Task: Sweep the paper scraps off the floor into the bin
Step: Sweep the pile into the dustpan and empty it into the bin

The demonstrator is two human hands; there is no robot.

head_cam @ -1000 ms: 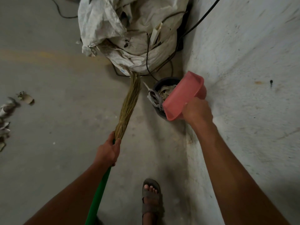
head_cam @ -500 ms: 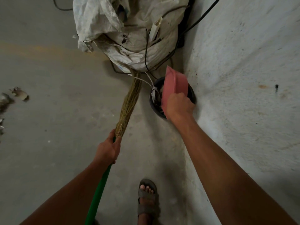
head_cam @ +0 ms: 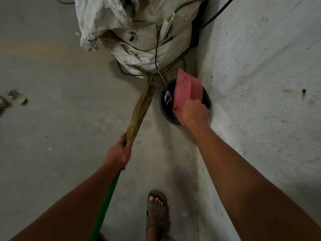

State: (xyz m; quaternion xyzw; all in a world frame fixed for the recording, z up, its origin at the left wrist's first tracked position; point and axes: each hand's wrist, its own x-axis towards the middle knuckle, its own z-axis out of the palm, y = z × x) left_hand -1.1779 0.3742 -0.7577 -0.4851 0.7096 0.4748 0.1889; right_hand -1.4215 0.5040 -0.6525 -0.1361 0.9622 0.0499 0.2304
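R hand (head_cam: 196,113) grips pink dustpan (head_cam: 188,87) tipped into bin (head_cam: 206,99), prob. emptied; L hand (head_cam: 118,153) grips broom (head_cam: 140,108); scraps (head_cam: 17,97) far to its left remain.

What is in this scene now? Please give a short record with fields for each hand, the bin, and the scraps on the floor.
left hand: holds broom where green handle meets bristles
right hand: holds pink dustpan, tipped over the bin
bin: dark, round, beside the wall
scraps: some lie on floor, far left
sack: white, behind bin
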